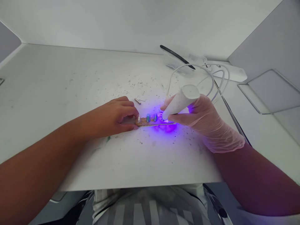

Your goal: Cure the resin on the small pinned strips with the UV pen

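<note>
My bare left hand (119, 117) pinches the left end of a narrow strip (144, 123) lying on the white table. Several small nail-shaped pieces stand along the strip, among them a blue-green one (148, 117) and a similar one (155, 117) beside it. In a thin translucent glove, my right hand (201, 117) is wrapped round a white handheld lamp (181, 99). The lamp's lower end points down at the strip's right end, and violet light spreads there over the strip and table. The piece under the lamp is mostly hidden.
A small metal cylinder (137, 101) lies behind the strip among scattered dark crumbs. Farther back are a black nail file (177, 57), looped white cable (213, 78) and a white device (231, 72). A wire frame (259, 112) stands at the right.
</note>
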### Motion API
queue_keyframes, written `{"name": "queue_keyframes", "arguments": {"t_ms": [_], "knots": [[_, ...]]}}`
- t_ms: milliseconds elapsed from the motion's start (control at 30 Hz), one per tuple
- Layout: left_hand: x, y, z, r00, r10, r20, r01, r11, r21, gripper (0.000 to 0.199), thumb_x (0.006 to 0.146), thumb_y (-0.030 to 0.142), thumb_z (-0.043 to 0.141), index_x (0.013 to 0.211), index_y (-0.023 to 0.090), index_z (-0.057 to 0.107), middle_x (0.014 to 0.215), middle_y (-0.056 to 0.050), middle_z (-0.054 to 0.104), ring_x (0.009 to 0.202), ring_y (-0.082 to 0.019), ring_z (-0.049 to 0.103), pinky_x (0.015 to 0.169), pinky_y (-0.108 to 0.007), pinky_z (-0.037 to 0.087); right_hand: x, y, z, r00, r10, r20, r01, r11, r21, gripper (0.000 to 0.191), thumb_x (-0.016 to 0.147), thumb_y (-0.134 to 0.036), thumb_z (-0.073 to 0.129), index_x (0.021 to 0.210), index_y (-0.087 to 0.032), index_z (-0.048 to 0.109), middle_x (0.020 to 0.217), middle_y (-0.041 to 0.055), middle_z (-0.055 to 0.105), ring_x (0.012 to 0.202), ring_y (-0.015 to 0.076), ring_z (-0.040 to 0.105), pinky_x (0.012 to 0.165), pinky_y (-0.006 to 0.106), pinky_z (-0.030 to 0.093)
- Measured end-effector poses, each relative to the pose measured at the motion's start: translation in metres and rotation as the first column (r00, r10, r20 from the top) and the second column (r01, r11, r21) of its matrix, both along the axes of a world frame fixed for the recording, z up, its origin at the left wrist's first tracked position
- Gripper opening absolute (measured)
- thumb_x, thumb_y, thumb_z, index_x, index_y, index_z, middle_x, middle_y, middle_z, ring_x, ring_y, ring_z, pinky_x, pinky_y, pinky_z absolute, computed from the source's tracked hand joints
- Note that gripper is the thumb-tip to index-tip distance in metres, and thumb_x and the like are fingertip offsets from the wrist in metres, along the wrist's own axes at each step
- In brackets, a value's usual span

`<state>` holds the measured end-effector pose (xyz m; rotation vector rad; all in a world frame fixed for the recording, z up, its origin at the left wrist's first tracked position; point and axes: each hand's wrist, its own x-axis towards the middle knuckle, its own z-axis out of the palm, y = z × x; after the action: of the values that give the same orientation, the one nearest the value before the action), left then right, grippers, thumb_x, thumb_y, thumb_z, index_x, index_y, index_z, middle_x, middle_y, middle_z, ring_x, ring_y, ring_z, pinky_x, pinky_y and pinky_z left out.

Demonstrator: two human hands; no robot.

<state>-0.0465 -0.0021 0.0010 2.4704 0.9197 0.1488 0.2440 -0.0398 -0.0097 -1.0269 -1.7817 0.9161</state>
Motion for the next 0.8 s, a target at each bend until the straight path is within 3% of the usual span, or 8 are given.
{"name": "queue_keyframes", "arguments": {"t_ms": [500, 800], "knots": [[0.0016, -0.0012, 0.0024, 1.0, 0.002, 0.012, -0.002, 1.0, 0.002, 0.029, 0.093, 0.049, 0.063, 0.094, 0.024, 0.078, 0.09, -0.006, 0.071, 0.096, -0.024, 0.058, 0.08, -0.035, 0.047, -0.0011, -0.0012, 0.0012, 1.0, -0.011, -0.002, 0.01, 1.0, -0.011, 0.016, 0.074, -0.02, 0.085, 0.085, -0.028, 0.076, 0.081, -0.0037, 0.076, 0.079, 0.0192, 0.073, 0.076, 0.036, 0.062], [0.0006, 0.0, 0.0021, 1.0, -0.001, -0.005, 0.001, 1.0, -0.008, 0.028, 0.093, 0.048, 0.064, 0.096, 0.024, 0.078, 0.093, -0.007, 0.071, 0.098, -0.024, 0.058, 0.081, -0.036, 0.046, 0.0008, -0.0007, 0.0007, 1.0, -0.002, 0.011, 0.002, 1.0, -0.005, 0.015, 0.075, -0.02, 0.085, 0.086, -0.028, 0.077, 0.081, -0.0029, 0.076, 0.081, 0.0197, 0.074, 0.082, 0.038, 0.062]]}}
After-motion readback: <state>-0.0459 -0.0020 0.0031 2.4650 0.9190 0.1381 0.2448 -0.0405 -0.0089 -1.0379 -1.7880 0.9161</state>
